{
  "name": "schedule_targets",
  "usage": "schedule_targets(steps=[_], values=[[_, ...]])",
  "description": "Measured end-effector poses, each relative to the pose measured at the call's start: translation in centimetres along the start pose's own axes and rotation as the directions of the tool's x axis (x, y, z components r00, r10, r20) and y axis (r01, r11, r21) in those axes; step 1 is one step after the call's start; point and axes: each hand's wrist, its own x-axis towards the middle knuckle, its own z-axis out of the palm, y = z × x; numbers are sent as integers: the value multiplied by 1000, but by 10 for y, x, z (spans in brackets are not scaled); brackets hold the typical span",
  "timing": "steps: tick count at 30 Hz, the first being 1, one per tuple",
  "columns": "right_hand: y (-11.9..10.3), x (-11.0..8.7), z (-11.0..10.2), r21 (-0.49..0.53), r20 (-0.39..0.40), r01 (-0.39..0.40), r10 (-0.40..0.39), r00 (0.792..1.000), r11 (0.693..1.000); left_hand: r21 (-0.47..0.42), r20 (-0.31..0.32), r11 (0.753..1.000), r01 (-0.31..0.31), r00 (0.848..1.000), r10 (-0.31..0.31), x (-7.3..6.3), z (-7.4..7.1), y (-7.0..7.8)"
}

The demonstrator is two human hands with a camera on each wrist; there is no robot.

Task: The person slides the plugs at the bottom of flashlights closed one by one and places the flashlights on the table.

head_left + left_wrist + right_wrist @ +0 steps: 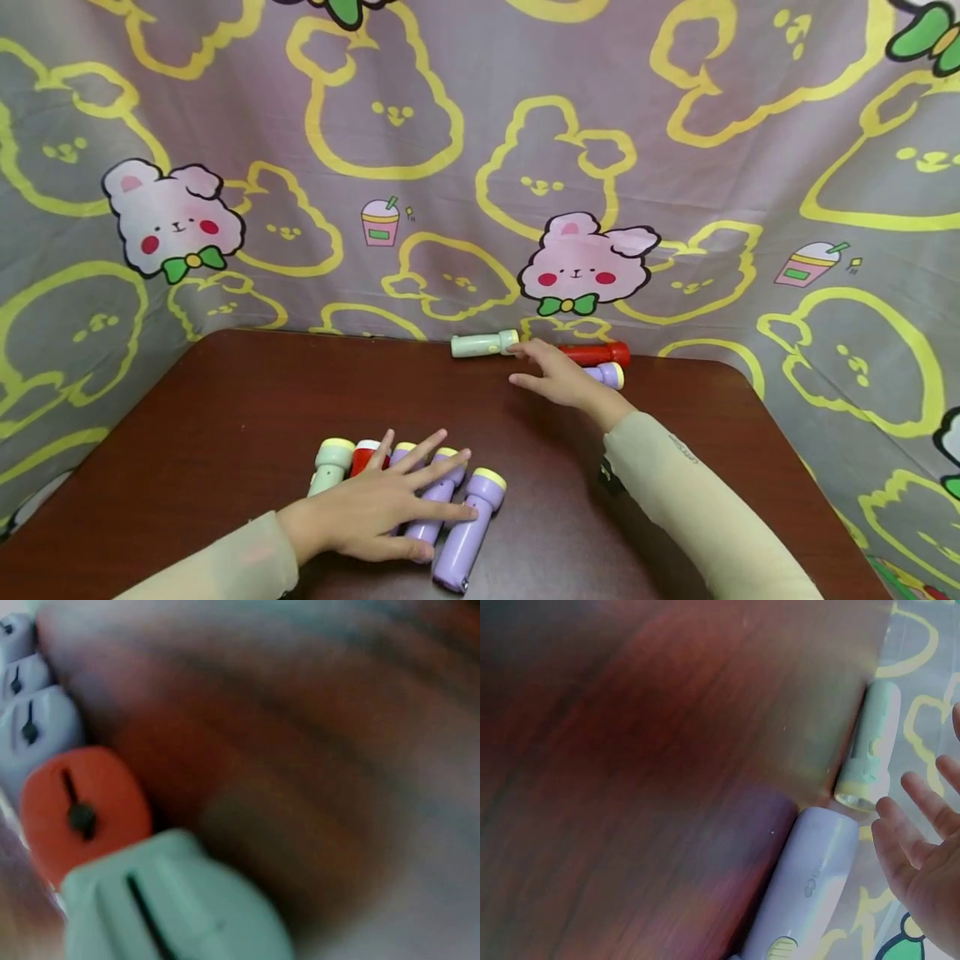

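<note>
My left hand [375, 510] lies with spread fingers across a row of flashlights near the front. The row has a green flashlight [332, 461], a red flashlight [364, 457] and several purple flashlights, the rightmost purple one [469, 531] lying slightly apart. Their tail ends, the green end [180, 904] nearest, show in the left wrist view. Toward the back, my right hand [562, 379] reaches over with loose fingers, holding nothing. Around it lie a pale green flashlight [480, 344], a red flashlight [603, 354] and a purple flashlight [810, 862], the last two partly hidden in the head view.
The dark brown tabletop [262, 400] carries all the flashlights. A grey curtain [450, 167] with yellow outlines and rabbit heads hangs right behind its back edge and along both sides.
</note>
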Motion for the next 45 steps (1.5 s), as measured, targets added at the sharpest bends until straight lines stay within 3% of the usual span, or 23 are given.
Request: schedule_targets(steps=[5, 10, 20, 33, 45], values=[[7, 8, 1, -12, -39, 6, -6, 999, 1000, -61, 29, 998, 21, 999, -19, 1, 4, 2], [7, 16, 1, -72, -19, -16, 15, 1000, 997, -111, 38, 993, 47, 998, -43, 3, 5, 3], [10, 45, 8, -146, -26, 32, -36, 999, 989, -110, 28, 993, 42, 999, -40, 7, 10, 6], [17, 65, 22, -160, -20, -94, 92, 996, 983, -72, 43, 997, 42, 998, -39, 9, 2, 7], [13, 64, 34, -203, 53, -152, 166, 985, 967, -68, 60, 997, 44, 997, -40, 9, 3, 9]])
